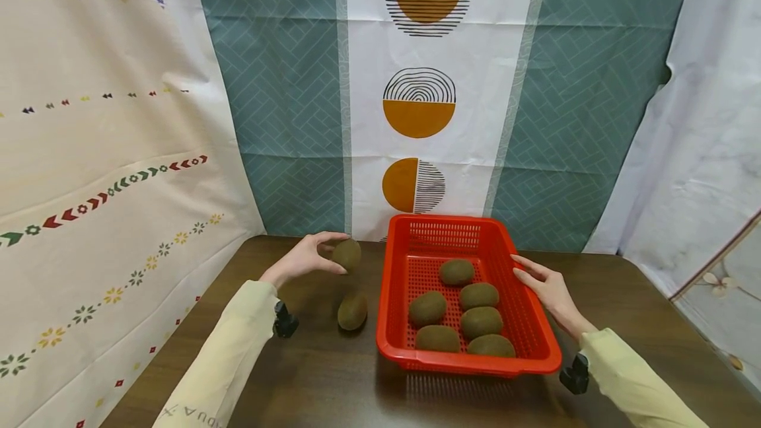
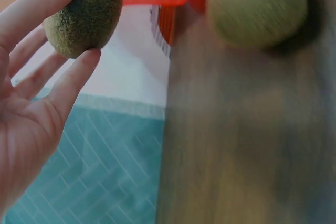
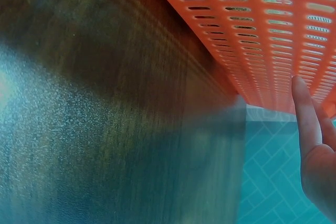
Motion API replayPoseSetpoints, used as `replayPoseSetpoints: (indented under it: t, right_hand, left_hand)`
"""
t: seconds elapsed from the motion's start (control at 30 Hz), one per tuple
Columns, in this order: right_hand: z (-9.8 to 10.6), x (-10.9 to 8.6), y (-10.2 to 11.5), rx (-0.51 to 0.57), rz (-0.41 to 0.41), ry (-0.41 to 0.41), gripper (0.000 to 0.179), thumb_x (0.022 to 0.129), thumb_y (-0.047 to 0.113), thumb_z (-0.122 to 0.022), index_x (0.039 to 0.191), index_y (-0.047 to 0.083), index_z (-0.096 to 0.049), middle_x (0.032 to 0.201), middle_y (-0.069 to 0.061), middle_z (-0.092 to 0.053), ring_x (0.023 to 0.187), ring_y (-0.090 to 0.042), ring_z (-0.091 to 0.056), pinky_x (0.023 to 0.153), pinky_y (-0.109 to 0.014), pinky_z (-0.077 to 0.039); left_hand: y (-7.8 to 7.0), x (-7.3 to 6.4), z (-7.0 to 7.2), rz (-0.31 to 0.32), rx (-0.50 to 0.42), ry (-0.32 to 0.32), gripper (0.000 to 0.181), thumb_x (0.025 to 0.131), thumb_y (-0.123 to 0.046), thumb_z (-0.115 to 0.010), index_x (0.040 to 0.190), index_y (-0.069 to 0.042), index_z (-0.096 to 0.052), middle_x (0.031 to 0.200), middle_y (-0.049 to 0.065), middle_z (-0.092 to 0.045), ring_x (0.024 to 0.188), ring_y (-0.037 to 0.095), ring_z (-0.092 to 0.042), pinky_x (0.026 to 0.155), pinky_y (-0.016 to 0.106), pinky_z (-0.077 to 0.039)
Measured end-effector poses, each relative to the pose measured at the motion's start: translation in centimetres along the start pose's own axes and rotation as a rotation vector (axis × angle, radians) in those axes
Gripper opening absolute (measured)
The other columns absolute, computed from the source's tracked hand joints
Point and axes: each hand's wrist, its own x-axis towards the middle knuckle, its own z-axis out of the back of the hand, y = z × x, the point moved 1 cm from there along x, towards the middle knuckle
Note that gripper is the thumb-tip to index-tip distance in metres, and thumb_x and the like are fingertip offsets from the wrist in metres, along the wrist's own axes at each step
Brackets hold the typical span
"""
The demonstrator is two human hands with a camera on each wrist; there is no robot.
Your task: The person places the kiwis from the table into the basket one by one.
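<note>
In the head view, my left hand (image 1: 303, 259) pinches a brown kiwi (image 1: 347, 254) above the table, left of the red basket (image 1: 385, 283). Its thumb and fingertips press on the kiwi (image 2: 86, 17) in the left wrist view. A second kiwi (image 1: 353, 311) lies on the table just in front of that hand. Several kiwis (image 1: 428, 308) rest on the basket's floor. At the basket's right rim, my right hand (image 1: 553, 292) touches the plastic with straight fingers. One of its fingers (image 3: 304, 108) lies along the slotted outer wall in the right wrist view; the others are partly hidden.
The dark wooden table (image 1: 315, 375) carries the basket right of its middle. Behind it hangs a curtain (image 1: 291, 117) in teal and white with orange circles. An embroidered cloth (image 1: 89, 216) closes off the left side, and a pale cloth (image 1: 707, 170) the right.
</note>
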Motion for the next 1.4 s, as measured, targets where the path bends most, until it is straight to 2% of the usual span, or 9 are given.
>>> replayPoseSetpoints:
  t: [0.2,0.37,0.53,0.77,0.97,1.03,1.17,1.27,1.4]
  right_hand:
    - [0.2,0.0,0.1,0.0,-0.003,-0.007,0.049,0.091,0.024,-0.057,0.131,0.0,-0.045,0.115,-0.025,-0.053,0.079,-0.023,-0.064,0.064,-0.035,-0.051]
    - [0.2,0.0,0.1,-0.001,-0.012,-0.007,0.05,0.091,0.025,-0.057,0.132,0.0,-0.045,0.117,-0.027,-0.051,0.079,-0.022,-0.063,0.064,-0.035,-0.051]
    - [0.2,0.0,0.0,0.006,-0.02,-0.006,0.05,0.09,0.025,-0.057,0.132,0.001,-0.045,0.117,-0.027,-0.051,0.079,-0.022,-0.063,0.065,-0.035,-0.051]
    - [0.2,0.1,0.0,0.02,-0.024,0.003,0.05,0.09,0.025,-0.057,0.132,0.001,-0.045,0.118,-0.028,-0.051,0.08,-0.023,-0.063,0.065,-0.036,-0.051]
    - [0.1,0.2,0.0,0.025,-0.034,-0.007,0.05,0.09,0.024,-0.058,0.132,0.001,-0.045,0.117,-0.028,-0.05,0.08,-0.023,-0.064,0.065,-0.035,-0.051]
    - [0.1,0.2,0.0,0.032,-0.037,-0.005,0.05,0.09,0.023,-0.058,0.132,0.0,-0.045,0.117,-0.028,-0.05,0.08,-0.023,-0.063,0.065,-0.035,-0.051]
    - [0.0,0.3,-0.1,0.053,-0.043,-0.004,0.049,0.091,0.021,-0.057,0.133,0.0,-0.044,0.118,-0.028,-0.05,0.081,-0.024,-0.063,0.065,-0.034,-0.051]
    - [0.0,0.4,-0.1,0.06,-0.042,-0.002,0.048,0.091,0.02,-0.057,0.133,0.0,-0.044,0.118,-0.028,-0.05,0.082,-0.025,-0.063,0.065,-0.034,-0.051]
    - [0.0,0.3,-0.1,0.061,-0.038,0.009,0.048,0.091,0.019,-0.057,0.133,-0.001,-0.043,0.119,-0.029,-0.049,0.083,-0.026,-0.063,0.065,-0.034,-0.051]
  left_hand:
    - [-2.5,2.6,-1.0,-0.009,-0.048,-0.008,0.065,0.067,-0.016,-0.082,0.126,-0.014,-0.054,0.124,0.001,-0.048,0.107,0.026,-0.05,0.079,0.036,-0.046]
    - [-4.7,4.7,-2.4,-0.053,-0.075,0.059,0.064,0.068,-0.013,-0.081,0.126,-0.011,-0.054,0.124,0.002,-0.049,0.104,0.026,-0.052,0.078,0.035,-0.047]
    - [-5.9,6.6,-3.8,-0.035,-0.049,0.128,0.063,0.069,-0.014,-0.08,0.126,-0.012,-0.053,0.126,0.001,-0.047,0.104,0.026,-0.051,0.078,0.034,-0.046]
    - [-7.3,8.9,-6.1,-0.042,0.03,0.178,0.066,0.07,-0.011,-0.078,0.128,-0.005,-0.049,0.127,0.009,-0.045,0.099,0.028,-0.054,0.077,0.032,-0.046]
    - [-7.9,10.4,-8.5,-0.037,0.129,0.124,0.066,0.067,-0.013,-0.081,0.126,-0.005,-0.051,0.122,0.007,-0.048,0.102,0.019,-0.049,0.079,0.026,-0.042]
    - [-7.9,10.7,-9.3,-0.009,0.114,0.095,0.065,0.067,-0.013,-0.081,0.125,-0.006,-0.053,0.12,0.006,-0.05,0.1,0.017,-0.049,0.078,0.025,-0.042]
    - [-7.9,11.1,-10.9,0.068,0.013,0.044,0.065,0.065,-0.008,-0.082,0.124,-0.007,-0.054,0.117,0.005,-0.051,0.093,0.018,-0.052,0.074,0.026,-0.045]
    - [-7.7,11.1,-11.9,0.119,-0.02,0.011,0.067,0.064,-0.005,-0.082,0.125,-0.008,-0.053,0.118,0.006,-0.05,0.1,0.021,-0.05,0.076,0.028,-0.045]
    - [-7.4,11.0,-13.2,0.178,-0.011,-0.038,0.067,0.062,-0.002,-0.082,0.123,-0.008,-0.055,0.121,0.008,-0.049,0.111,0.025,-0.043,0.08,0.032,-0.043]
